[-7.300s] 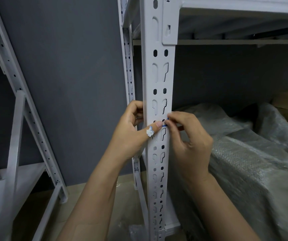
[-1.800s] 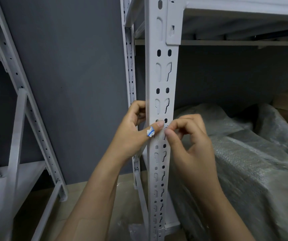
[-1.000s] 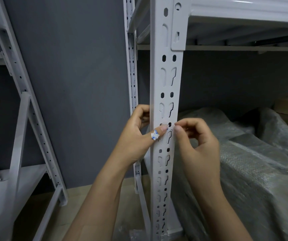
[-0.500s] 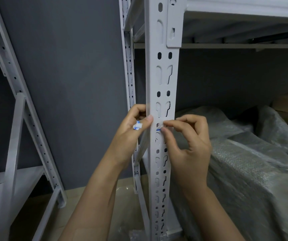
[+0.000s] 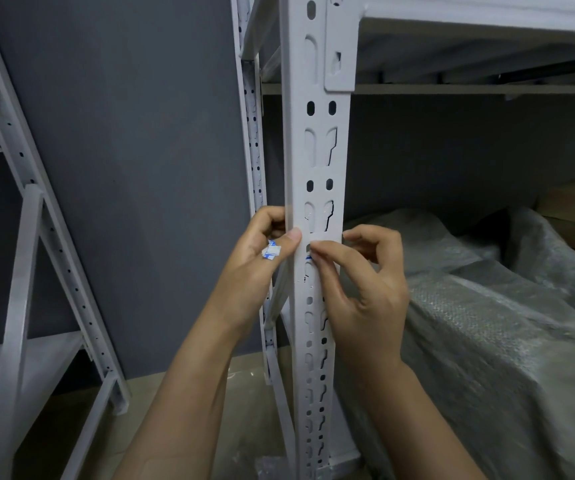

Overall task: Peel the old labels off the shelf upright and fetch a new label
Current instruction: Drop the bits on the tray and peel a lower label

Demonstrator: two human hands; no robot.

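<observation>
Showing, from the head view, two hands at one shelf upright (image 5: 317,150). On the left hand (image 5: 255,268), the fingers curl round the upright's left edge and the thumb presses its front face; one small clump of peeled white-and-blue label scraps (image 5: 271,252) sticks to that thumb. On the right hand (image 5: 359,292), thumb and forefinger tips pinch one old label (image 5: 308,258), a blue-edged remnant on the front face; the other fingers are loosely curled. One rear upright (image 5: 253,133) stands behind. To the left, open room before the grey wall (image 5: 140,168) reaches one second rack (image 5: 26,220). To the right, one plastic-wrapped bundle (image 5: 487,323) lies close behind the right hand, with one cardboard box (image 5: 573,209) beyond.
</observation>
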